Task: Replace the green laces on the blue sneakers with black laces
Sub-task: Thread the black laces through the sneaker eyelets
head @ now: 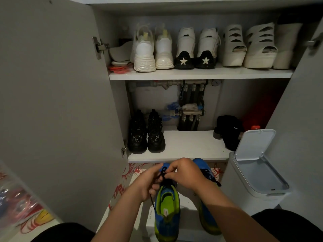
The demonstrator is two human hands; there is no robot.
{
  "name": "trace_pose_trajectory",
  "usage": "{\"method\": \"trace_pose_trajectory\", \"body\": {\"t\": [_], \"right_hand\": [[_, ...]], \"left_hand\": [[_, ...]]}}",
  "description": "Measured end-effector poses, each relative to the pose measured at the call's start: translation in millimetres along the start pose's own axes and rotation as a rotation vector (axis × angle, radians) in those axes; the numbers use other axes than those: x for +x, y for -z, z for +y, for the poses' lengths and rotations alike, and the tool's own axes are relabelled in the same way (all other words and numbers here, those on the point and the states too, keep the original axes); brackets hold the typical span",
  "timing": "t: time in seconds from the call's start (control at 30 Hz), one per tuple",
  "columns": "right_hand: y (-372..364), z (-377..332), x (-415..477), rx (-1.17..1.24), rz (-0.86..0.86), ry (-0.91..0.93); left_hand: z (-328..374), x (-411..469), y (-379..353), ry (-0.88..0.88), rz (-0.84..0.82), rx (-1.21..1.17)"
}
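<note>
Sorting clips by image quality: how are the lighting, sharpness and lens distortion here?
Head view: dim, the cabinet's right corner lost in shadow; wide-angle lens splays the cabinet doors; left hand, right hand and black lace sharp; plastic bag lower left blurred.

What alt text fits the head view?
The left hand and right hand pinch a black lace over a blue sneaker with a green insole, beside the black-laced second sneaker. Behind is an open shoe cabinet holding white shoes above and black boots below; a white bin, lid up, stands right.
</note>
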State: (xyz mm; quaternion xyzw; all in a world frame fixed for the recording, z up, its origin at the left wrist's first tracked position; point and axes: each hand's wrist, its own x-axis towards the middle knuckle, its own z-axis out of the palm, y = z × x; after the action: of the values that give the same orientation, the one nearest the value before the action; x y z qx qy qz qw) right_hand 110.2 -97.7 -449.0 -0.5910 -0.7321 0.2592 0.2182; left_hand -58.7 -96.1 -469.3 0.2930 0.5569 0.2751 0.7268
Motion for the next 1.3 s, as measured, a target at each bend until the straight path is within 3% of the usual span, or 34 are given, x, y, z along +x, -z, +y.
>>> {"method": "trace_pose_trajectory", "body": {"t": [0.1,0.27,0.4,0.6,0.7,0.93,1.07,1.17,1.3], "right_hand": [[4,0,0,-0.06,-0.155,-0.007],[3,6,-2,-0.19,-0.404,-0.077],[4,14,-3,-0.244,-0.434,-0.167],[2,21,1,-0.313,-0.426,-0.232],[3,20,-2,-0.339,-0.513,-0.237],[2,22,-12,-0.392,-0.632,-0.161],[-1,26,-17,-0.331,-0.62,-0.227],[-5,27,-17,-0.276,-0.522,-0.278],[6,25,-18,-0.274,-0.349,-0.105]], "left_hand": [[-6,2,-6,-0.088,0.174,0.142],[-14,13,-7,-0.227,0.327,0.074],[-28,25,6,-0.297,0.424,0.373],[-36,33,11,-0.396,0.465,0.513],[-37,27,8,-0.518,0.477,0.653],[-41,17,12,-0.62,0.611,0.825],[-40,18,13,-0.549,0.614,0.824],[-40,19,17,-0.502,0.515,0.78],[-34,20,19,-0.47,0.387,0.768]]}}
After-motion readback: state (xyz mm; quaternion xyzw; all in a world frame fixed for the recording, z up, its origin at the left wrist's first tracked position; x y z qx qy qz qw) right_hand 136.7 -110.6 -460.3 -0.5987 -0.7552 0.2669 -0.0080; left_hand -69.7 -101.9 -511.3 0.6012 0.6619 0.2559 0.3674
